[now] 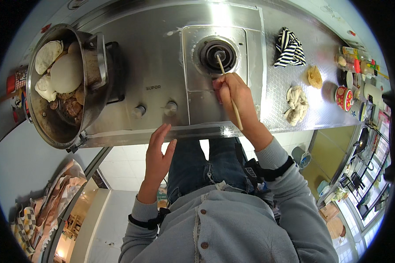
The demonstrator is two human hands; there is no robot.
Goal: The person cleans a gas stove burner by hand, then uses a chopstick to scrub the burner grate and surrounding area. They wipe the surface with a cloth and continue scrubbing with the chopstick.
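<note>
My right hand (236, 95) grips a thin wooden stick (237, 116), perhaps a chopstick. The stick's far tip reaches the middle of the round black gas burner (218, 56) in the stainless-steel cooktop (154, 52). Something reddish-pink (217, 90) shows at the left side of that hand, partly hidden by it; I cannot tell whether it is held. My left hand (159, 154) holds nothing, with its thumb apart from the fingers, by the cooktop's front edge. Two metal control knobs (170, 108) (139, 111) sit left of the burner.
A large metal pot (95, 85) with pale rounded pieces of food stands at the left on a black pan support (118, 72). Right of the cooktop lie a striped cloth (289, 47), a crumpled beige cloth (297, 105) and a yellowish sponge-like piece (314, 77). Jars (344, 98) stand beyond.
</note>
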